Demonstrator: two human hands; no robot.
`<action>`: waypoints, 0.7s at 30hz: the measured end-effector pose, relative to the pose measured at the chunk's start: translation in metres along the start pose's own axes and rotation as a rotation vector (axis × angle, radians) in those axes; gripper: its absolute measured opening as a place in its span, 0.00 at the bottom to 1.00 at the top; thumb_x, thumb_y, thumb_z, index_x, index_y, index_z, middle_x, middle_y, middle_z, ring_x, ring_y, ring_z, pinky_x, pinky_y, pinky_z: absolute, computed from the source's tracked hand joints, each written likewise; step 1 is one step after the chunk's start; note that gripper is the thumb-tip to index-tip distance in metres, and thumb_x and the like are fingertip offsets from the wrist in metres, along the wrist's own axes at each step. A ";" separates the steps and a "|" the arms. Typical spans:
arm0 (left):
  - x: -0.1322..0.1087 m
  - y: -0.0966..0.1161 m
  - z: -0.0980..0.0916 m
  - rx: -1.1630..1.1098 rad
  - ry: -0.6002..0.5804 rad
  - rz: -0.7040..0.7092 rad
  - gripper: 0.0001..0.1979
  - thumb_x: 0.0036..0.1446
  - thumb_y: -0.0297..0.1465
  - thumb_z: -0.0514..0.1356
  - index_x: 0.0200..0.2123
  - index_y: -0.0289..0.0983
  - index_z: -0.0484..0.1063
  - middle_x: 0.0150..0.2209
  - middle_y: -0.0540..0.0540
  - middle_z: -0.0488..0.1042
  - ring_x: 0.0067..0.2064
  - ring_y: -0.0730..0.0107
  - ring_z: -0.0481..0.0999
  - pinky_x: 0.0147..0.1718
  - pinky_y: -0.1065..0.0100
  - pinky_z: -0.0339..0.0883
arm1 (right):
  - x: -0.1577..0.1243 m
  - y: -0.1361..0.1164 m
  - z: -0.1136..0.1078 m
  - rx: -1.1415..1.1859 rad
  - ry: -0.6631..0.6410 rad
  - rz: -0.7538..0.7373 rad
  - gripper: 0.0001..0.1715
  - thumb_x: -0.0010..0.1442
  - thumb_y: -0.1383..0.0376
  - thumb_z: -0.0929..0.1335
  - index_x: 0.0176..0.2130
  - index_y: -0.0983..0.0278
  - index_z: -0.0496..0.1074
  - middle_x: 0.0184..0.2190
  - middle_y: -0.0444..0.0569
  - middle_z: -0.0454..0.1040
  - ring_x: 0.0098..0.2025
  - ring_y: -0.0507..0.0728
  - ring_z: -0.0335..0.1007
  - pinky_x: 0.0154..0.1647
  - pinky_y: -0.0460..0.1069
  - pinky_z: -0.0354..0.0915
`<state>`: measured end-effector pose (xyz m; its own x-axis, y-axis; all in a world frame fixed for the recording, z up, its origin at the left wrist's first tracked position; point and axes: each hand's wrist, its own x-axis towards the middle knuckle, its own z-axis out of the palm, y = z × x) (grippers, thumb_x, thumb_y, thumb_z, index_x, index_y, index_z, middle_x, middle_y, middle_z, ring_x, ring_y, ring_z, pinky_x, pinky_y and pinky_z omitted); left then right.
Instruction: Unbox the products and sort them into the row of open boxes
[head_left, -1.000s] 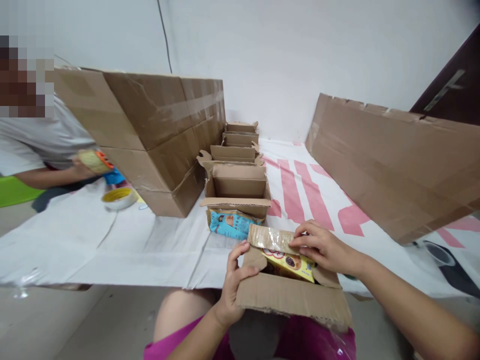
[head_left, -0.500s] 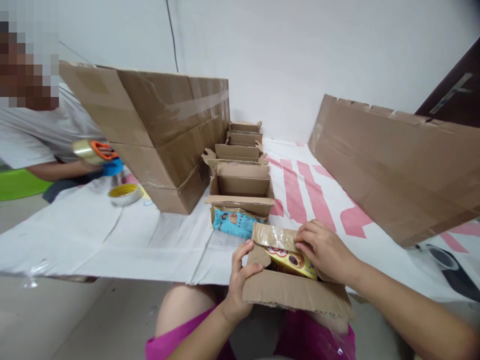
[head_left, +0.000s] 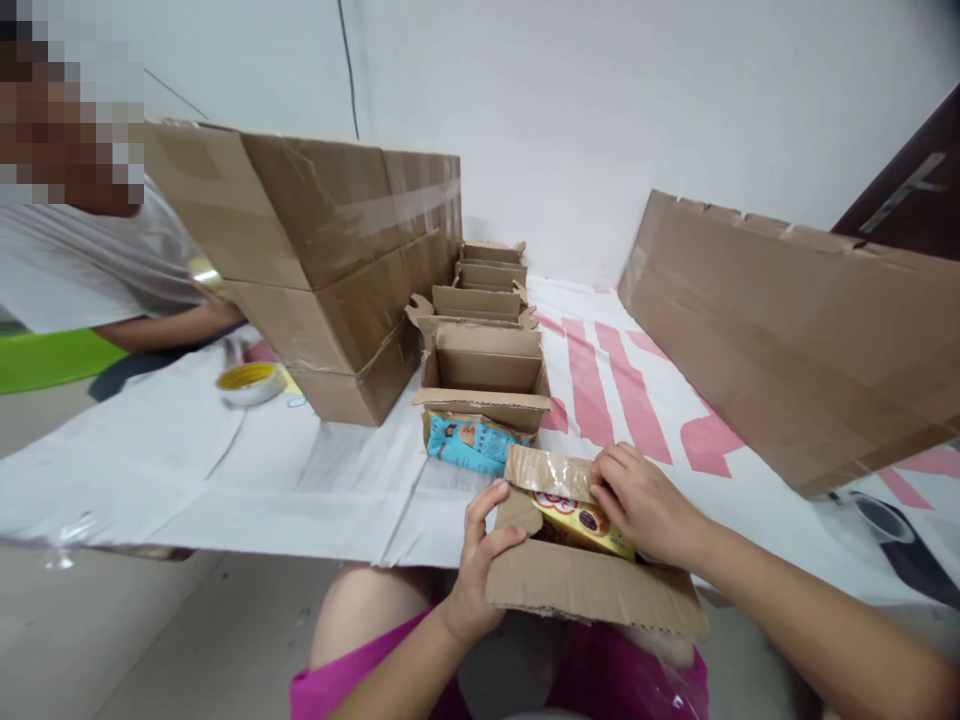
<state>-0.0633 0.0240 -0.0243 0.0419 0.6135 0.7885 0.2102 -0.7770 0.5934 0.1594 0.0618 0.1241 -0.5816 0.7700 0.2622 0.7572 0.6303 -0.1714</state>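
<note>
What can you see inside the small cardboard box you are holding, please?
A yellow snack packet shows inside the box, partly uncovered. The rest of the inside is hidden by the taped flap and the right hand.

The left hand gripped the left wall of a small cardboard box at the white sheet's near edge. The right hand curled its fingers on the box's taped flap, above a yellow packet. A blue packet lay just beyond.
</note>
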 end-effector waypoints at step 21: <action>0.000 -0.001 -0.002 0.051 -0.015 0.033 0.16 0.60 0.41 0.59 0.49 0.43 0.66 0.64 0.39 0.54 0.65 0.51 0.56 0.58 0.43 0.58 | -0.007 0.002 0.017 0.010 0.164 -0.033 0.10 0.60 0.74 0.58 0.31 0.61 0.58 0.27 0.48 0.66 0.29 0.55 0.61 0.30 0.50 0.60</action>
<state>-0.0650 0.0246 -0.0242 0.0643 0.5901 0.8048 0.2583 -0.7888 0.5577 0.1596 0.0593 0.1059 -0.5491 0.7230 0.4192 0.7353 0.6564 -0.1690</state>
